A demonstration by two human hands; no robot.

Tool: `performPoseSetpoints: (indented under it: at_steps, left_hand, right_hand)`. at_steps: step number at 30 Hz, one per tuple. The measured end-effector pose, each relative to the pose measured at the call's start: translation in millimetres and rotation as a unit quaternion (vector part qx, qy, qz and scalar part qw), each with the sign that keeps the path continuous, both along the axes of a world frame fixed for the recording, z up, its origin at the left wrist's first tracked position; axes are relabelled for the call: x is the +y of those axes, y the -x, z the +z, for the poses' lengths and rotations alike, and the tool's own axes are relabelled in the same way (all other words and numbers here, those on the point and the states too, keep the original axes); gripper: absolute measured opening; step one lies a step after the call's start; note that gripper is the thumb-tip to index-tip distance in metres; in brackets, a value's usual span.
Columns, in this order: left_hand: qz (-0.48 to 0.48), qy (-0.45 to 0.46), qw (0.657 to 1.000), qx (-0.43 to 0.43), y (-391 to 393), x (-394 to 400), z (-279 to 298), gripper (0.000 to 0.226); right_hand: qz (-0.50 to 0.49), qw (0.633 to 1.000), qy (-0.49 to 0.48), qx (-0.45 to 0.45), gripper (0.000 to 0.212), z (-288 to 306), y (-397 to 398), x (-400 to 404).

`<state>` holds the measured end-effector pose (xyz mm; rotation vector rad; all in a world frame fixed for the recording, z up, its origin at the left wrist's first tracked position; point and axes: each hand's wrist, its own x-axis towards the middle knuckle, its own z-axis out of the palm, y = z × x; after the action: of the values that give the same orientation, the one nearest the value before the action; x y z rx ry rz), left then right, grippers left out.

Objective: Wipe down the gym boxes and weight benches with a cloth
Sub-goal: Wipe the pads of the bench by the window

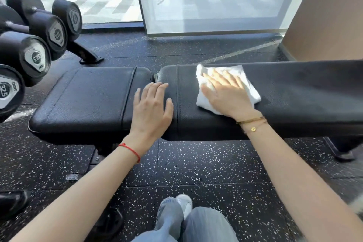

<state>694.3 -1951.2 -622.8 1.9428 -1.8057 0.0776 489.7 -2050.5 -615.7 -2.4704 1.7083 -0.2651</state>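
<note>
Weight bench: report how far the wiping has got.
Done: cannot tell; no pad of the weight bench shows a clear wiped mark.
In hand: the right hand presses the white cloth flat on the long pad, while the left hand rests open across the gap between the pads.
Left: probably the seat pad; no gym boxes are in view.

A folded white cloth (227, 88) lies flat on the black padded weight bench (294, 92), near its seat gap.

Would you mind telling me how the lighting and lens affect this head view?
Head view: daylight from the window washes out the right hand and white cloth; wide-angle lens bows the bench; lower-right corner is smeared.
</note>
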Motion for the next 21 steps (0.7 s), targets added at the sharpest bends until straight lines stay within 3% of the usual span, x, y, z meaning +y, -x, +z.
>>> performPoseSetpoints:
  at_steps: [2,7,10,16,21]
  left_hand:
    - [-0.017,-0.009,1.000,0.008,10.6,-1.0,-2.1,0.047]
    - [-0.031,-0.003,0.999,0.006,27.6,1.7,-8.1,0.043]
    - [-0.039,0.009,0.999,-0.002,32.9,2.5,-10.6,0.042]
    - [-0.021,0.027,0.998,-0.043,37.2,4.0,-14.4,0.044]
    - [-0.014,0.033,0.998,-0.045,39.3,3.0,-17.5,0.043]
  right_hand:
    - [0.033,0.999,0.037,-0.011,0.060,-4.8,2.8,21.1]
    - [0.034,0.968,0.246,-0.029,0.056,-51.8,19.0,98.1]
    - [0.028,0.946,0.320,0.027,0.061,-77.7,39.9,102.4]
    - [-0.028,0.924,0.380,0.025,0.072,-101.5,84.4,80.3]
    - [-0.022,0.920,0.392,0.010,0.067,-106.0,38.5,87.0]
